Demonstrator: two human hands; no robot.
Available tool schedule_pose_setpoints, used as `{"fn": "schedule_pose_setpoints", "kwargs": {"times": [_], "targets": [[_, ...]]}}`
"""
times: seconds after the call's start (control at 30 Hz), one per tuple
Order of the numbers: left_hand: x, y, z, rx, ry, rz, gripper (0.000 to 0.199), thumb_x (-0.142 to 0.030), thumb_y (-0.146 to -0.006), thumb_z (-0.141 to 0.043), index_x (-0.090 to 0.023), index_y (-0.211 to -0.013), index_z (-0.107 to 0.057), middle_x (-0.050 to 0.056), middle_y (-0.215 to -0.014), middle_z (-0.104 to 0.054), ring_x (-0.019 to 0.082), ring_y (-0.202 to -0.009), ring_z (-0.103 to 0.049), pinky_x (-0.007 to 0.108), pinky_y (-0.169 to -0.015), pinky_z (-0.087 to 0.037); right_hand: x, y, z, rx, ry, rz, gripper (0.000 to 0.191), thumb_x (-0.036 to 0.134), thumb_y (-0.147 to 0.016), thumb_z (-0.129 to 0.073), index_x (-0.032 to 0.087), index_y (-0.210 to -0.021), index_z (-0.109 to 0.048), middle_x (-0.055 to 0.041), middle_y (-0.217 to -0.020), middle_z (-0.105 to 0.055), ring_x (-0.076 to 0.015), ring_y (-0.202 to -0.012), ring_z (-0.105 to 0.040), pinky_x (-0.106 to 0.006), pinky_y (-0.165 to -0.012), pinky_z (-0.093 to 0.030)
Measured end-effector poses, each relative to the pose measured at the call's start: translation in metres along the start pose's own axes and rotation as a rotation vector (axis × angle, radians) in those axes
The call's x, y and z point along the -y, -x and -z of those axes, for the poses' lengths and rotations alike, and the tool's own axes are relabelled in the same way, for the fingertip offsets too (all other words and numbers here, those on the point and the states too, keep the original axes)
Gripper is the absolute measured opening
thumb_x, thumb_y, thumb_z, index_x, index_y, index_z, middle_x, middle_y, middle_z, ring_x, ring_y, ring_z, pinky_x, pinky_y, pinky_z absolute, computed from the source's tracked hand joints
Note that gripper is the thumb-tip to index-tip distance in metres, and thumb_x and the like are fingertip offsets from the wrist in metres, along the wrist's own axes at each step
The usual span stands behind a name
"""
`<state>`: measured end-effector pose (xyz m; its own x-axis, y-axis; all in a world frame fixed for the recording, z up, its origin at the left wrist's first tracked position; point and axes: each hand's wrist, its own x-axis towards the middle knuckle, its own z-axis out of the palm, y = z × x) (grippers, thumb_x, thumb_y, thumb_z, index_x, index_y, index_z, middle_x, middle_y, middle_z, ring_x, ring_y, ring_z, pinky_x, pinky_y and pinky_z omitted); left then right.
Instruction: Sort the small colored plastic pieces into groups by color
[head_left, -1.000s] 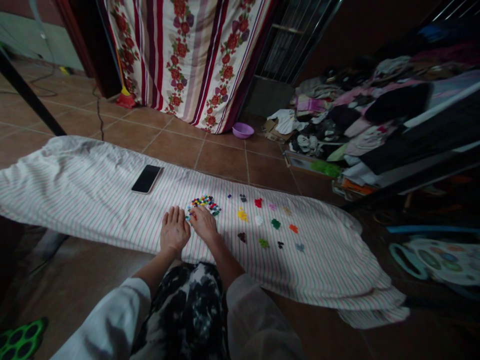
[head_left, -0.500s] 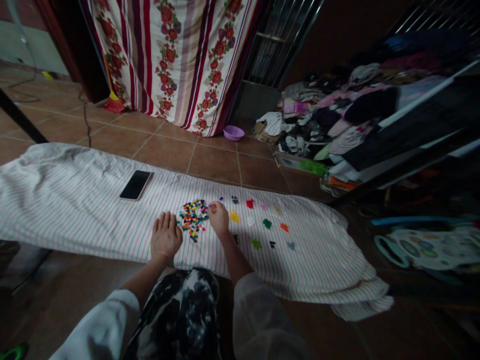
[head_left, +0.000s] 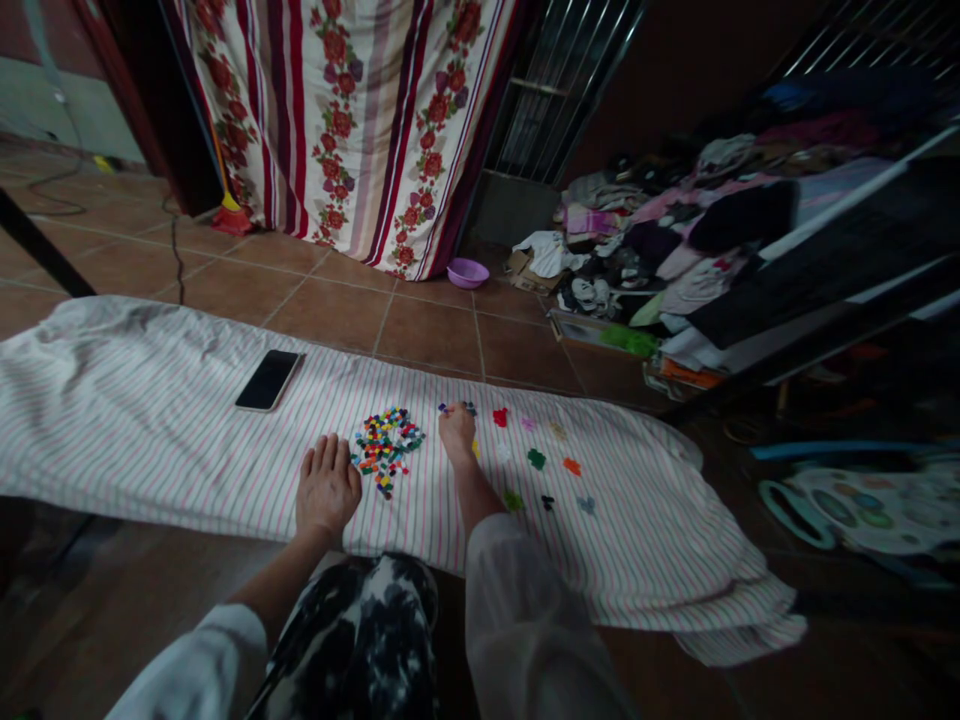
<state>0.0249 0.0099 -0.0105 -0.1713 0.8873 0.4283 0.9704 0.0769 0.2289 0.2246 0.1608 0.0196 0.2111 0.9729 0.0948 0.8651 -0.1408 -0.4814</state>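
Observation:
A mixed heap of small colourful pieces lies on the striped cloth. My left hand rests flat on the cloth at the heap's left, fingers extended, holding nothing. To the right of the heap, my right hand is pinched beside a small dark blue piece and a dark grey group; what its fingertips hold is too small to name. Single-colour groups lie further right, among them red, dark green, orange, light green and black. My right hand partly hides the yellow group.
A phone lies on the cloth, left of the heap. Beyond the cloth are a floral curtain, a purple basin and a pile of clothes. A dark metal bar crosses at the right.
My right hand has moved right, from the heap's edge to the dark blue and grey pieces. My left hand stays flat beside the heap. The view has shifted slightly.

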Motion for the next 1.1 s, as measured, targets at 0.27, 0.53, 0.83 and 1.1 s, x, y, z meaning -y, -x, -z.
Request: {"fn": "schedule_pose_setpoints", "kwargs": {"times": [0.27,0.53,0.83,1.1], "targets": [[-0.001,-0.001,0.003,0.02,-0.039,-0.007,0.049,-0.028,-0.087,-0.035,-0.008,-0.125,-0.058,0.019,-0.136,-0.054,0.03,-0.134,-0.042,0.048,-0.111,-0.03,0.001,-0.004,0.001,0.042,0.074,-0.003,0.021,0.013,-0.088,-0.048,0.012,-0.1,-0.065,-0.0142,-0.097,-0.071,-0.0206,-0.094,-0.065,-0.026,-0.08,-0.045],[-0.001,-0.001,0.003,0.018,-0.002,0.001,0.049,-0.028,-0.086,-0.036,-0.009,-0.126,-0.057,0.018,-0.136,-0.054,0.031,-0.134,-0.042,0.049,-0.111,-0.031,-0.002,0.001,0.004,0.048,0.118,0.09,0.028,0.009,-0.09,-0.042,0.013,-0.094,-0.07,-0.013,-0.093,-0.07,-0.0184,-0.09,-0.064,-0.026,-0.079,-0.043],[-0.002,-0.002,0.003,0.026,0.04,0.029,0.049,-0.028,-0.086,-0.037,-0.009,-0.126,-0.057,0.018,-0.136,-0.054,0.03,-0.134,-0.042,0.049,-0.112,-0.03,-0.012,0.022,0.013,0.138,0.228,0.307,0.038,0.007,-0.087,-0.04,0.019,-0.108,-0.07,-0.0107,-0.11,-0.067,-0.0233,-0.108,-0.05,-0.033,-0.092,-0.036],[-0.001,-0.001,0.002,0.017,0.016,0.002,0.049,-0.028,-0.086,-0.036,-0.008,-0.126,-0.057,0.02,-0.136,-0.053,0.032,-0.134,-0.042,0.05,-0.11,-0.031,-0.011,0.021,0.012,0.121,0.202,0.325,0.042,0.006,-0.087,-0.039,0.018,-0.114,-0.068,-0.0106,-0.12,-0.063,-0.026,-0.116,-0.043,-0.037,-0.094,-0.035]]}}
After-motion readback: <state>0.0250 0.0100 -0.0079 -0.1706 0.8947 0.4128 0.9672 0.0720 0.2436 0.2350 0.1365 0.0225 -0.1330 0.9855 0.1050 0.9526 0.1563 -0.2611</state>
